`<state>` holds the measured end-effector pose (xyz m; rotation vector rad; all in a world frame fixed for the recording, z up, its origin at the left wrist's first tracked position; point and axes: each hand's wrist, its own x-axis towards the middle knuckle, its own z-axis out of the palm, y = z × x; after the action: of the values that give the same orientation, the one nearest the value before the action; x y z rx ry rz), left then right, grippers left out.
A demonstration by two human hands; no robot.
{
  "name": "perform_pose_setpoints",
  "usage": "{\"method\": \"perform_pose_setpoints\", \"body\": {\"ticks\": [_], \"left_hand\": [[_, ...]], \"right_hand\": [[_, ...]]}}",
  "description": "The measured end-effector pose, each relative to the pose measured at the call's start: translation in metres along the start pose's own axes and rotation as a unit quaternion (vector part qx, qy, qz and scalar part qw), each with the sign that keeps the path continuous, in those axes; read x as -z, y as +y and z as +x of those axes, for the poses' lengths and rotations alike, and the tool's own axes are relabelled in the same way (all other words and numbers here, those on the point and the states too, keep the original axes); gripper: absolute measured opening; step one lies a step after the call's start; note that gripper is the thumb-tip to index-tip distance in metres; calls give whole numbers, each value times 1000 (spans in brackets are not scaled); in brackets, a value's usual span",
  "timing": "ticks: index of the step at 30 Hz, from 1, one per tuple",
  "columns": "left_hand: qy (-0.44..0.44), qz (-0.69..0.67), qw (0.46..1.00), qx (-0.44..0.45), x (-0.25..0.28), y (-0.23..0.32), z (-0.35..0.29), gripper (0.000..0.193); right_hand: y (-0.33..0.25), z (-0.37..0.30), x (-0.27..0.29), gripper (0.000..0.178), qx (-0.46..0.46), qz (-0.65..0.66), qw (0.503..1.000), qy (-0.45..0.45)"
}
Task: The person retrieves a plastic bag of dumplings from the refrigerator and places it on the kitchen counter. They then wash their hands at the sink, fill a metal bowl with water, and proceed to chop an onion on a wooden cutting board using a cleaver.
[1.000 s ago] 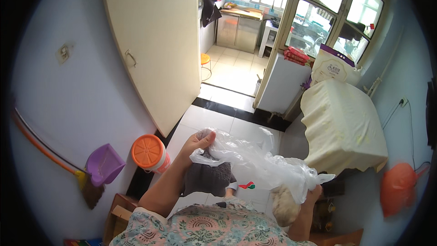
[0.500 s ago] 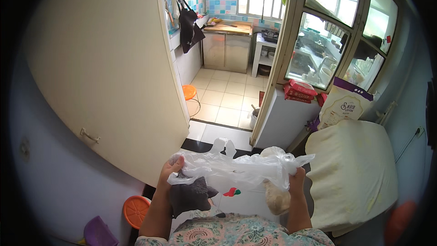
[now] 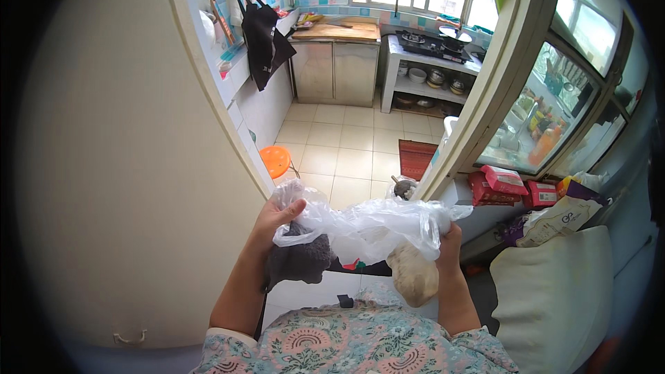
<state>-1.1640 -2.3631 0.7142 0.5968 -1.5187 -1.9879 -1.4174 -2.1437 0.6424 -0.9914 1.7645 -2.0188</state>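
Observation:
A crumpled clear plastic bag [image 3: 367, 220] stretches between my two hands in front of my chest. My left hand [image 3: 276, 220] is closed on the bag's left end, thumb on top. Just below it hangs a dark grey cloth [image 3: 299, 260], apparently in the same grip. At the other end, my right hand [image 3: 450, 241] grips the bag with its fingers mostly turned out of sight. A beige, lumpy, soft-looking bundle [image 3: 414, 277] hangs beside that hand under the plastic; whether the fingers hold it directly is hidden.
A doorway opens ahead, with a pale door [image 3: 104, 166] on the left and a glazed frame at the right. Beyond are an orange stool [image 3: 276, 161], a red mat [image 3: 418, 166] and a gas stove [image 3: 433, 45]. Red packages [image 3: 502, 183] and a cream-covered piece [image 3: 554, 298] stand at right.
I have moved forward to the doorway, and more of the kitchen and stove shows. Both hands still hold the bag, with the grey cloth and beige bundle hanging under it.

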Motion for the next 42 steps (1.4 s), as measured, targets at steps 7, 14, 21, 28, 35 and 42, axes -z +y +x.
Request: {"method": "perform_pose_setpoints", "body": {"ticks": [7, 14, 21, 28, 35, 42], "left_hand": [[-204, 152, 967, -4, -38, -24, 194, 87], [-110, 358, 927, 32, -52, -48, 361, 34], [-82, 285, 954, -45, -2, -58, 527, 25], [-139, 163, 977, 16, 49, -39, 698, 18], [-174, 92, 980, 32, 38, -38, 860, 22], [-183, 60, 980, 54, -18, -64, 997, 22]], "right_hand": [[51, 182, -70, 15, 19, -39, 995, -95], [102, 343, -103, 15, 30, -109, 985, -133], [152, 479, -108, 18, 78, -242, 957, -140], [192, 566, -109, 28, -4, -173, 982, 79], [232, 636, -80, 34, -9, -254, 917, 308], [260, 706, -6, 34, -41, -293, 872, 390]]}}
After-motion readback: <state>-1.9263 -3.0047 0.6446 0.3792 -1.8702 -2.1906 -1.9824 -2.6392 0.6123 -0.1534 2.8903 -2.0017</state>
